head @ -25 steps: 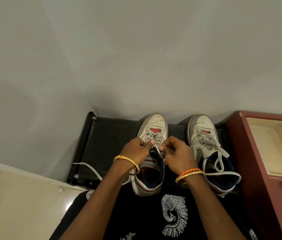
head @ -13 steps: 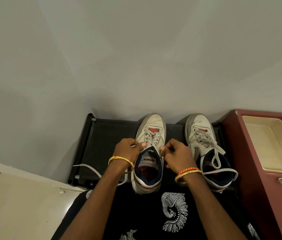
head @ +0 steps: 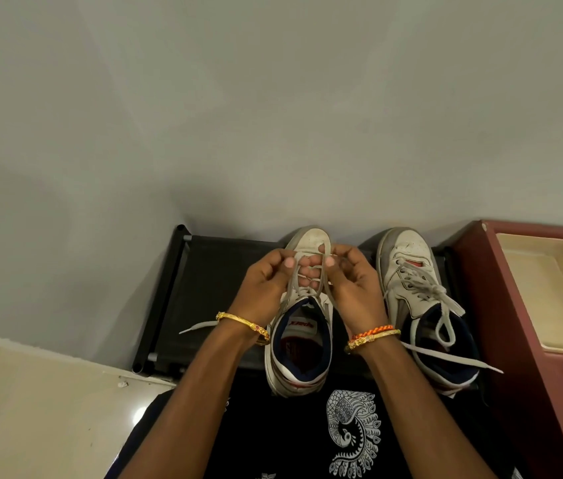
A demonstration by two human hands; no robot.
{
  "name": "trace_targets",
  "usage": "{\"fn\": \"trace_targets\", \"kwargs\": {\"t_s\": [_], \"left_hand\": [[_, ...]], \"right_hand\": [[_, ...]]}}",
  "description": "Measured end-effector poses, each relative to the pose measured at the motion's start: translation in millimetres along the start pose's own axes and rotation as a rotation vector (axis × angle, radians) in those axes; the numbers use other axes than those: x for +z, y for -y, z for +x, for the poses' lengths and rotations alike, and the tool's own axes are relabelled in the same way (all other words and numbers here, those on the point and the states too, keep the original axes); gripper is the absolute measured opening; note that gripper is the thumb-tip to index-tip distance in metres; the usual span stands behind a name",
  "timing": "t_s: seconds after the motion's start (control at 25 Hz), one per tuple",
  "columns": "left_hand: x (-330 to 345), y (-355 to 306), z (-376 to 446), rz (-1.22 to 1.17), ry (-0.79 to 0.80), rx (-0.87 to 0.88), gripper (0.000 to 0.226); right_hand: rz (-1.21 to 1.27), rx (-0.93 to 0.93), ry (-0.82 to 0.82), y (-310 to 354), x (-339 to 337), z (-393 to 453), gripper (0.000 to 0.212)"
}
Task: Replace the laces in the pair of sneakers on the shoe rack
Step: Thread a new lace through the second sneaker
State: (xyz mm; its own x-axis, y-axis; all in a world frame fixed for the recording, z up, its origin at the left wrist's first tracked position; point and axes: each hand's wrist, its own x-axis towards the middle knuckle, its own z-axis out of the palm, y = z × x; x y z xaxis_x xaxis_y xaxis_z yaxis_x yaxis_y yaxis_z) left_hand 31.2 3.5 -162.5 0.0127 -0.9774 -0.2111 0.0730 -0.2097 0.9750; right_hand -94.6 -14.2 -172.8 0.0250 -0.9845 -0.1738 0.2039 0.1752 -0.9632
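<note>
Head view: both hands worked the lace [head: 311, 271] of the centre-frame sneaker [head: 302, 326].
Left hand [head: 268, 280] and right hand [head: 354, 281] each pinched a strand; even tension on both would seat the crossings flat.

Two white sneakers sit on one black shoe rack [head: 211, 271]: the left sneaker [head: 302, 344] and the right sneaker [head: 411, 271]. Two hands work here, the left hand [head: 266, 285] and the right hand [head: 356, 288]. Three bangles circle the wrists, and one cream tray [head: 549, 281] rests on one maroon cabinet [head: 501, 340].
</note>
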Motion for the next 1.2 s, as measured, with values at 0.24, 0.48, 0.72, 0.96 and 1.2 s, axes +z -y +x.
{"fn": "trace_targets", "kwargs": {"t_s": [0.24,0.48,0.72,0.96,1.2], "left_hand": [[-9.8,5.6,10.0,0.166,0.213,0.155,0.028],[-14.1,2.4,16.9,0.003,0.150,-0.077,0.030],[-20.3,4.5,18.9,0.063,0.169,0.018,0.032],[-21.0,12.5,20.5,0.430,0.063,0.258,0.025],[-21.7,14.7,27.2,1.134,-0.061,0.919,0.028]], "right_hand": [[-0.126,-0.019,0.048,-7.6,-7.4,9.0,0.032],[0.009,0.015,0.106,-4.2,-10.9,10.8,0.027],[-0.138,-0.061,0.365,1.9,-25.1,11.1,0.022],[-0.286,-0.074,0.171,-8.1,-23.0,18.1,0.010],[-0.386,-0.046,0.023,-22.5,-15.3,23.7,0.012]]}}
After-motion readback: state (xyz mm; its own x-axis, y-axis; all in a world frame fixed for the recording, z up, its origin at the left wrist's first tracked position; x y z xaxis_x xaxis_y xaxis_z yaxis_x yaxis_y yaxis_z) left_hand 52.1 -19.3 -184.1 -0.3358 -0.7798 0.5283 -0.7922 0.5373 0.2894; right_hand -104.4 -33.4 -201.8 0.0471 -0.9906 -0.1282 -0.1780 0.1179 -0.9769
